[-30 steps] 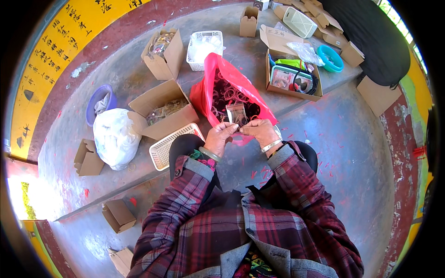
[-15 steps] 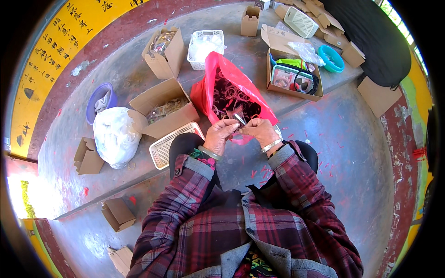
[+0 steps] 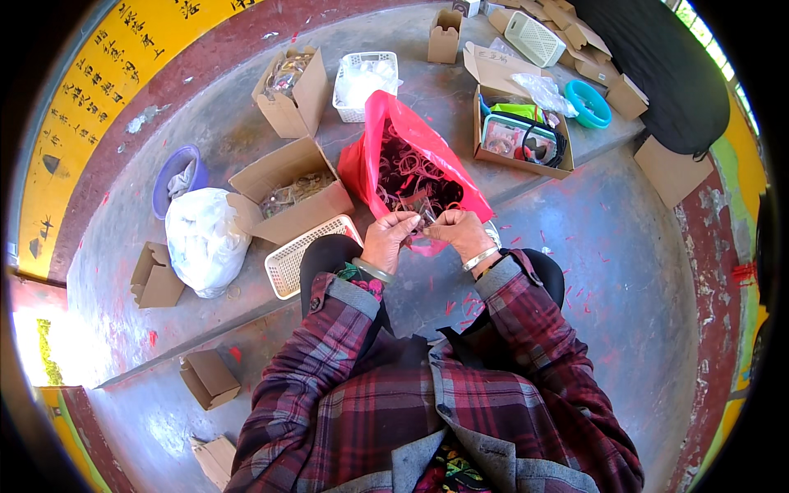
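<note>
Side by side above my lap, my left hand (image 3: 389,241) and my right hand (image 3: 463,233) are closed, fingertips pinching a small clear plastic packet (image 3: 423,207) between them. What the packet contains is too small to make out. Just beyond the fingers a red plastic bag (image 3: 386,123) gapes wide. Many thin pink and dark red loops (image 3: 407,168) fill it. A bangle circles each wrist.
Left of the red bag stand an open cardboard box (image 3: 308,218), a cream basket (image 3: 288,267) and a stuffed white bag (image 3: 205,246). A filled box (image 3: 526,164) and a turquoise basin (image 3: 588,105) sit at the far right. A step edge crosses the floor.
The packet has turned slightly between my fingertips, and the bright glint on it has faded. My hands have barely moved.
</note>
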{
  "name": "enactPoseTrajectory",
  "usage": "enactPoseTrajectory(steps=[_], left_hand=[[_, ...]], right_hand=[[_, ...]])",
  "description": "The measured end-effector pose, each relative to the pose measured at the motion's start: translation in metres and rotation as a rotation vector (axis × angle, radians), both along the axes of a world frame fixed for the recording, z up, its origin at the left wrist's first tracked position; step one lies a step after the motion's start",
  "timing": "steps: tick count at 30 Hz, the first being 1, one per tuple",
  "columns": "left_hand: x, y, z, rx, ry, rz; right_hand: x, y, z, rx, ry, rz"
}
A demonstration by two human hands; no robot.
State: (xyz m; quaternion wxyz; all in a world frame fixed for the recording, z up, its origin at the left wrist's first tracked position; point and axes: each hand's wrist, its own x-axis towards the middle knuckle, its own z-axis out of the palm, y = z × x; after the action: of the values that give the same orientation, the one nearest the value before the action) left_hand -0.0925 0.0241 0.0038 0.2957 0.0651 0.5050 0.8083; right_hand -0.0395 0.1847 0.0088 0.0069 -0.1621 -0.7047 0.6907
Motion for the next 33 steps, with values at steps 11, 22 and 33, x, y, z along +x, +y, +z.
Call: enactPoseTrajectory(steps=[11, 22, 33], left_hand=[[0.015, 0.014, -0.009, -0.015, 0.099, -0.124], [0.003, 0.003, -0.01, -0.119, 0.01, -0.041], [0.005, 0.001, -0.006, -0.147, 0.05, -0.115]], right_hand=[[0.01, -0.022, 0.034, 1.243, 0.306, -0.047], [0.004, -0.005, 0.033, 0.612, 0.297, -0.096], [0.007, 0.017, 0.025, -0.103, -0.034, 0.149]])
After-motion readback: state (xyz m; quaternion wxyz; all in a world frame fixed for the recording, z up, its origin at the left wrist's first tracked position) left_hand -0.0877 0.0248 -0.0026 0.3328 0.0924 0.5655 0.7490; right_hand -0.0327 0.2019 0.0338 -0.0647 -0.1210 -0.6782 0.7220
